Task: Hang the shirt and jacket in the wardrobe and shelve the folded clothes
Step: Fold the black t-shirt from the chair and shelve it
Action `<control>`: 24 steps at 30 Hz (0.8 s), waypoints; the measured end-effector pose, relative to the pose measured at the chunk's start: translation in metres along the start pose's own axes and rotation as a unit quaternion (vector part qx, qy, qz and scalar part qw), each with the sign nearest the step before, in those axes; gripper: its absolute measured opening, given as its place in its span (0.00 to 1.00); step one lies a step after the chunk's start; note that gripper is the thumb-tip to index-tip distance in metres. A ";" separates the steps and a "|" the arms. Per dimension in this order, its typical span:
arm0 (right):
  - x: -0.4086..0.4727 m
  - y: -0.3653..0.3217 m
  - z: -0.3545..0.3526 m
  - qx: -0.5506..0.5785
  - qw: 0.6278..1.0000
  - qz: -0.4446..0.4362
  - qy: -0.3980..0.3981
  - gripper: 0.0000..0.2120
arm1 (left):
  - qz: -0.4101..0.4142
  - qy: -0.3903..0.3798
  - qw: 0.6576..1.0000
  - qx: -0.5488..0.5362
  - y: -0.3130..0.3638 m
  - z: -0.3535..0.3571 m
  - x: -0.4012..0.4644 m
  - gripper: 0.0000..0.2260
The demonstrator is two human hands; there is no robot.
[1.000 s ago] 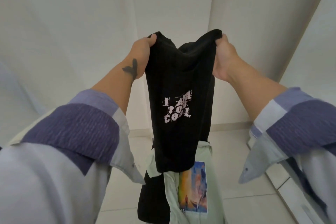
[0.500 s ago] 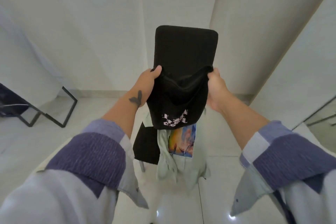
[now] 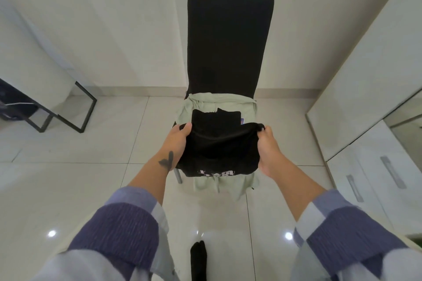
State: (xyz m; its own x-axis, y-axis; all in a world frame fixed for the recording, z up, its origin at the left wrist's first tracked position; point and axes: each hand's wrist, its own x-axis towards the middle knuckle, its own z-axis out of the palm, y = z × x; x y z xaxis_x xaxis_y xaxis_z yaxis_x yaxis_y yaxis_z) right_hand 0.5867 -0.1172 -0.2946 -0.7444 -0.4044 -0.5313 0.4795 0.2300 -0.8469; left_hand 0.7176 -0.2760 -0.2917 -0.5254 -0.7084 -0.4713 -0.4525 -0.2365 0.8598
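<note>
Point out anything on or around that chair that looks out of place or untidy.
The pale green shirt is not folded: it lies rumpled over the black chair, its hem spilling off the seat's front edge. Both hands, left and right, grip the black printed T-shirt over it. Nothing looks damaged or spilled.

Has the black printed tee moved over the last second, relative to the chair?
Yes. The black tee, gripped by the left hand and right hand, has come down from above the chair's backrest to its seat, over the pale green garment.
</note>
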 end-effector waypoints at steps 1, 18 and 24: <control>0.007 0.000 0.003 -0.005 1.000 0.002 0.003 0.10 | 0.003 0.004 1.000 0.002 0.000 0.001 0.008 0.22; 0.286 0.029 0.060 -0.095 0.986 -0.052 0.130 0.15 | 0.060 0.114 0.991 -0.034 -0.047 0.069 0.277 0.17; 0.382 0.071 0.065 -0.220 0.954 -0.112 0.170 0.14 | 0.068 0.183 0.978 0.070 -0.084 0.094 0.351 0.14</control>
State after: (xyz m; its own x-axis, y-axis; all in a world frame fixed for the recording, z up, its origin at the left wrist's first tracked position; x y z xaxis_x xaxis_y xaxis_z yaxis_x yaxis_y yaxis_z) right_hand 0.3666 -0.3123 -0.5559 -0.9489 -0.1925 -0.2499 0.1062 0.5510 -0.8277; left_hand 0.5032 -0.4426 -0.5479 -0.3054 -0.9237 -0.2313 -0.5044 -0.0491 0.8620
